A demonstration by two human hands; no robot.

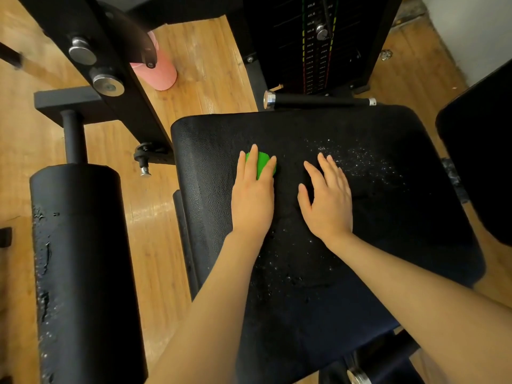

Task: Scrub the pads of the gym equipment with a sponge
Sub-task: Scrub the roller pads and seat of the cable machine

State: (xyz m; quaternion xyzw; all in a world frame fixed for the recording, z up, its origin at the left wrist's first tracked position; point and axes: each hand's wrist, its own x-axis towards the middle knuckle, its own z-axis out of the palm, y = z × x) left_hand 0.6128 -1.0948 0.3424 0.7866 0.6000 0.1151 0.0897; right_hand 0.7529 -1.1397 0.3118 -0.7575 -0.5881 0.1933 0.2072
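Green sponge (262,164) pressed flat on black seat pad (360,259), middle of frame, under straight fingers of left hand (253,199). Right hand (328,202) laid open on pad, nothing held. Sponge judged soft, light, squashy, slippery when wet; best held by side edges.

Sponge (262,163) on seat pad (388,217), roller pad (83,259) to its left.

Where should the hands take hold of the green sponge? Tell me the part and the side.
Grip the sponge across its two side edges, from above. It lies flat on the seat pad under the left hand, whose straight fingers only press it; its sides show free, so thumb and fingers could probably curl down around them.
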